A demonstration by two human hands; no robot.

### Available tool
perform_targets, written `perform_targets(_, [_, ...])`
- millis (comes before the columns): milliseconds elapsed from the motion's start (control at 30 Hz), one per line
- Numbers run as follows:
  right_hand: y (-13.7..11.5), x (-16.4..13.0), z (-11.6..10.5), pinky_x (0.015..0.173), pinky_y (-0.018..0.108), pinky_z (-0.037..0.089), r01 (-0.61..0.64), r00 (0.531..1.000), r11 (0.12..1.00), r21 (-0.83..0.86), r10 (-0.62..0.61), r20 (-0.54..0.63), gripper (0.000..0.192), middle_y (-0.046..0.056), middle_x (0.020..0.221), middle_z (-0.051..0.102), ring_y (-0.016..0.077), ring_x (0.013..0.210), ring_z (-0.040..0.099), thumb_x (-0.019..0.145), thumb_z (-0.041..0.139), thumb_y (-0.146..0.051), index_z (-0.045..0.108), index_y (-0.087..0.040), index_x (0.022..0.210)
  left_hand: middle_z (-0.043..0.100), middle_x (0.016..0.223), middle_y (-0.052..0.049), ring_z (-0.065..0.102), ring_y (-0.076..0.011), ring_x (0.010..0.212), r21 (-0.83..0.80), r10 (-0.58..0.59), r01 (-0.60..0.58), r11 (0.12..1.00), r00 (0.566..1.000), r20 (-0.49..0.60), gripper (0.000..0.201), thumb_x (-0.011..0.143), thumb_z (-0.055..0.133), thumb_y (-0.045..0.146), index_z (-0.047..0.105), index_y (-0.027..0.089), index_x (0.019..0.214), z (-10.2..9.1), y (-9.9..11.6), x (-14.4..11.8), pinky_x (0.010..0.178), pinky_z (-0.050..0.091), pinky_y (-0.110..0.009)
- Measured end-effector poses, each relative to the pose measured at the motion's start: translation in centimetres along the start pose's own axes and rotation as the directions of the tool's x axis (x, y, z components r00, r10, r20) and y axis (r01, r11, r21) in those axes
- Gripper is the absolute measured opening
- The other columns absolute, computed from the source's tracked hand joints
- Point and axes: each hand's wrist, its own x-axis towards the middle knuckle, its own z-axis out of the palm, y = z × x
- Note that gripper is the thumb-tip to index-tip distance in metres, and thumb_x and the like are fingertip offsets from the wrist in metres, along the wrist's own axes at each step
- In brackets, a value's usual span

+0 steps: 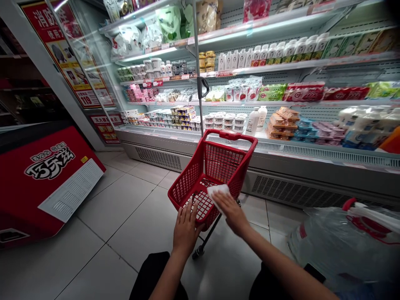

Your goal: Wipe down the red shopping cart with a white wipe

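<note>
In the middle of the view stands a red shopping cart (186,179) with a plastic lattice basket. My left hand (185,229) rests at the basket's near rim, fingers stretched out over the edge and its thumb reaching to the right. My right hand (230,208) presses a folded white cloth (218,190) against the basket's right side rim. The cloth sits under the fingers, so part of it is hidden. A small dark item, too unclear to name, shows on the basket's floor.
Behind the cart runs a refrigerated display case (156,146) with several shelves of dairy goods and a door handle (203,87). A red chest freezer (50,175) stands left. Large water bottles (337,241) are close on the right. The floor is light tile (118,225).
</note>
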Motion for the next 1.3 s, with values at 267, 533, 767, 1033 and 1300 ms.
perform_targets(267, [-3.7,-4.7,-2.0,0.129,0.045,0.023,0.161,0.981,0.986,0.03,-0.164,0.109,0.108,-0.002,0.164,0.038,0.0152,0.153,0.033,0.065,0.036,0.01,0.02,-0.03,0.165,0.03,0.168,-0.01,0.041,-0.0265,0.15,-0.04,0.099,-0.097,0.994,0.994,0.044,0.085,0.099,0.055,0.033,0.006,0.02,0.167,-0.9,1.6,-0.1,0.125,0.029,-0.045])
perform_targets(533, [4.9,-3.2,-3.4,0.127,0.048,0.028,-0.118,0.993,0.993,-0.008,0.118,0.014,0.113,-0.003,0.165,0.036,0.0157,0.154,0.027,0.063,0.033,0.01,0.012,-0.034,0.165,0.029,0.169,-0.002,0.039,-0.0252,0.151,-0.019,0.129,-0.128,0.992,0.989,0.075,0.076,0.103,0.05,0.039,0.008,0.034,0.166,-0.6,-3.1,2.7,0.126,0.028,-0.048])
perform_targets(767, [-2.6,-7.4,-2.0,0.128,0.046,0.028,-0.16,0.987,0.987,-0.021,0.16,0.001,0.111,-0.002,0.17,0.026,0.0183,0.157,0.02,0.065,0.033,0.009,0.009,-0.029,0.166,0.034,0.167,-0.003,0.048,-0.025,0.145,-0.018,0.046,-0.045,0.999,0.999,0.03,0.078,0.101,0.051,0.024,0.009,0.035,0.166,0.8,-1.2,2.8,0.124,0.033,-0.047])
perform_targets(1033, [-6.3,-5.0,-0.5,0.128,0.046,0.027,-0.127,0.991,0.987,-0.102,0.123,-0.051,0.108,0.004,0.168,0.027,0.0195,0.155,0.026,0.068,0.032,0.012,0.0,-0.023,0.166,0.041,0.164,-0.006,0.059,-0.0268,0.13,-0.035,-0.037,0.036,0.999,0.999,-0.019,0.08,0.101,0.051,0.022,0.006,0.032,0.166,0.6,3.6,2.2,0.121,0.037,-0.051])
perform_targets(1300, [-4.0,-8.1,-1.0,0.128,0.045,0.026,-0.081,0.997,0.986,-0.146,0.078,-0.029,0.101,0.002,0.169,0.029,0.019,0.156,0.024,0.074,0.03,0.011,0.009,-0.024,0.166,0.031,0.168,-0.005,0.044,-0.0218,0.148,-0.039,0.151,-0.151,0.988,0.988,0.006,0.071,0.104,0.044,0.026,0.009,0.024,0.167,-0.5,4.4,1.6,0.123,0.035,-0.042])
